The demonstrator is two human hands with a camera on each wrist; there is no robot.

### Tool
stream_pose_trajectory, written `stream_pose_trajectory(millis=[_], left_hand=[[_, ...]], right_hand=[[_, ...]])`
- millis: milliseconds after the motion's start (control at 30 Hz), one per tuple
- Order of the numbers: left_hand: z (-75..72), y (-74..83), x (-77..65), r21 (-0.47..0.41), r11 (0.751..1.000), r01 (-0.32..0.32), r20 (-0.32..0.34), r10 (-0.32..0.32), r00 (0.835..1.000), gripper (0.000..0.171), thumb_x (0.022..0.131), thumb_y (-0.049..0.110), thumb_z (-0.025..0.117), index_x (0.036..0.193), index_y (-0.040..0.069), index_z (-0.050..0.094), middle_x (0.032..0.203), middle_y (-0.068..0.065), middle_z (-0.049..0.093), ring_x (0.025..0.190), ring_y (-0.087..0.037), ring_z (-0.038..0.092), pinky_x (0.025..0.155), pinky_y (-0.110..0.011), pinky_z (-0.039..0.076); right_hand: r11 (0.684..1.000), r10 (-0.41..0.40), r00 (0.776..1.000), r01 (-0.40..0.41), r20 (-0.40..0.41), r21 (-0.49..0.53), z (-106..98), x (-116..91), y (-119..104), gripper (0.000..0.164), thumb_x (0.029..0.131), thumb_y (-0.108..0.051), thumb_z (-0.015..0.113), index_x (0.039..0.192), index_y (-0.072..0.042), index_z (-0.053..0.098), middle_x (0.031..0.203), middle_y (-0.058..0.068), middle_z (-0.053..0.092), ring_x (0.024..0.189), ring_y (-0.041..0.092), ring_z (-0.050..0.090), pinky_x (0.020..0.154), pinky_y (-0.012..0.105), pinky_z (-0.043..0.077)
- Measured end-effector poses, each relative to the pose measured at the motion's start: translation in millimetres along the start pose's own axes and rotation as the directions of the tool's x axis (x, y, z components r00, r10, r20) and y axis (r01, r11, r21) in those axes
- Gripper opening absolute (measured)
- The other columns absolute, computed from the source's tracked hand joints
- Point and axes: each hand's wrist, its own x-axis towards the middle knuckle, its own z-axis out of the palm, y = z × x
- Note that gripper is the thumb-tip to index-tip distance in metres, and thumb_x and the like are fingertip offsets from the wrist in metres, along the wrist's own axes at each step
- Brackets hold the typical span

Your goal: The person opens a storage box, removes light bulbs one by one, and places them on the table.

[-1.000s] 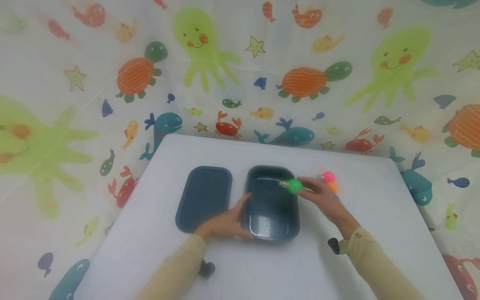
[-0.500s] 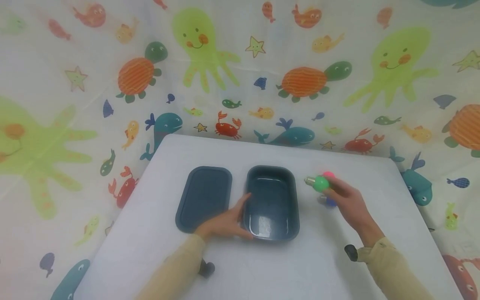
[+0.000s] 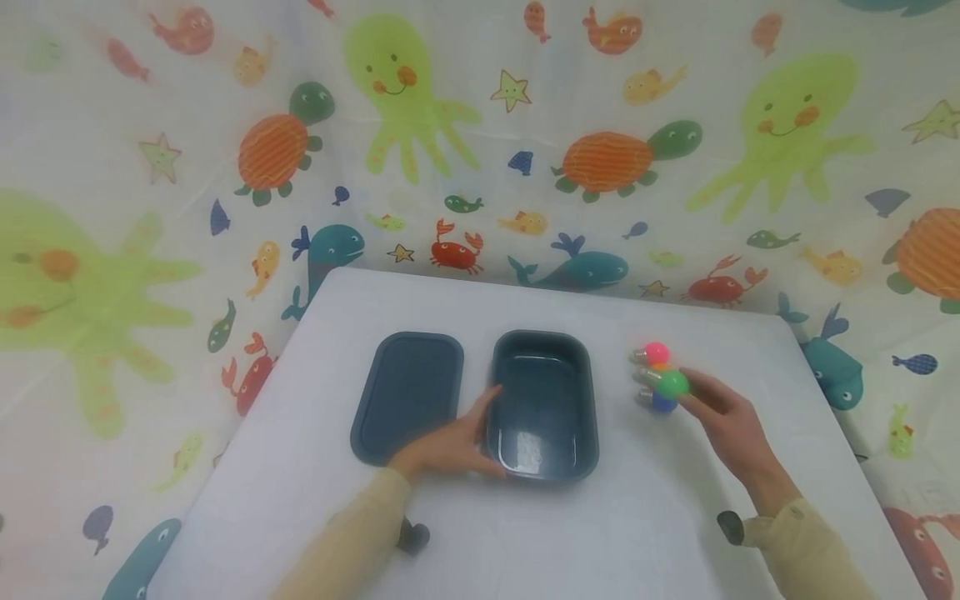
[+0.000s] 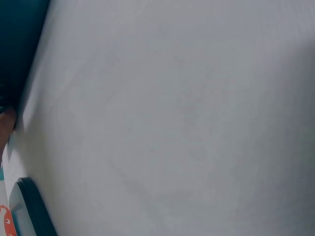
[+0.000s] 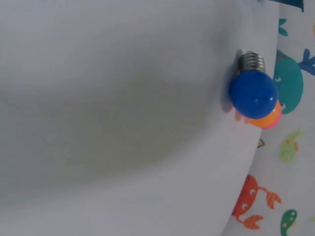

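My right hand pinches the round end of a green light bulb, its metal screw base pointing left. In the head view this bulb overlaps a blue bulb and an orange bulb. A pink bulb lies just behind them. The right wrist view shows the blue bulb close up, with the orange one partly hidden behind it. My left hand rests with spread fingers and thumb against the left wall of a dark blue rectangular container. The container's visible interior holds nothing.
A dark blue lid lies flat left of the container, its near right corner behind my left hand. All of this stands on a white-covered table. A curtain printed with sea animals hangs behind and beside the table.
My right hand has carried the green bulb from over the container rightward to the other bulbs. The left hand, container and lid have stayed in place.
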Motion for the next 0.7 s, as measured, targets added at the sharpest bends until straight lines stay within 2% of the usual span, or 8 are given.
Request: stream_pose_trajectory(millis=[200,333,467,567,700], left_hand=[[-2.7,-0.6,-3.6,-0.002,1.0,-0.005,0.011,0.005,1.0,0.127,0.071,0.04,0.087,0.157,0.028,-0.005,0.164,0.0,0.001,0.14,-0.03,0.035,0.109,-0.038,0.038],[-3.6,-2.3,-5.9,0.004,1.0,-0.007,0.015,0.007,1.0,0.127,0.072,0.04,0.087,0.157,0.028,-0.005,0.164,0.0,0.002,0.138,-0.031,0.038,0.108,-0.039,0.039],[-5.2,-1.9,-8.7,-0.006,1.0,-0.011,0.023,0.011,1.0,0.127,0.071,0.04,0.087,0.158,0.027,-0.005,0.164,0.001,0.001,0.14,-0.03,0.035,0.109,-0.039,0.038],[-6.3,-1.7,-10.7,-0.016,1.0,-0.017,0.029,0.018,0.999,0.127,0.071,0.04,0.087,0.158,0.027,-0.005,0.164,0.003,0.0,0.144,-0.027,0.028,0.11,-0.039,0.036],[-6.5,-5.1,-12.2,-0.006,1.0,-0.023,0.031,0.023,0.999,0.126,0.072,0.039,0.087,0.158,0.028,-0.005,0.164,0.004,-0.001,0.144,-0.026,0.028,0.11,-0.037,0.036]], right_hand=[[0.999,0.033,0.998,-0.033,0.056,-0.004,1,-8,16,0.075,0.093,-0.055,0.056,0.151,-0.011,0.037,0.154,0.016,0.036,0.14,0.04,0.029,0.106,0.064,0.032],[0.999,0.015,0.996,-0.012,0.092,-0.038,4,-14,25,0.071,0.094,-0.052,0.058,0.149,-0.01,0.041,0.151,0.016,0.039,0.138,0.038,0.032,0.105,0.057,0.038],[0.997,0.006,0.995,0.003,0.101,-0.081,8,-19,32,0.068,0.095,-0.05,0.057,0.148,-0.01,0.042,0.149,0.016,0.042,0.136,0.038,0.036,0.102,0.05,0.044],[0.993,-0.017,0.995,0.028,0.101,-0.114,11,-22,38,0.065,0.096,-0.048,0.057,0.146,-0.009,0.043,0.147,0.017,0.044,0.134,0.038,0.038,0.101,0.05,0.045],[0.991,-0.038,0.994,0.051,0.102,-0.127,17,-25,45,0.063,0.096,-0.045,0.058,0.144,-0.007,0.045,0.146,0.018,0.045,0.133,0.039,0.04,0.102,0.056,0.041]])
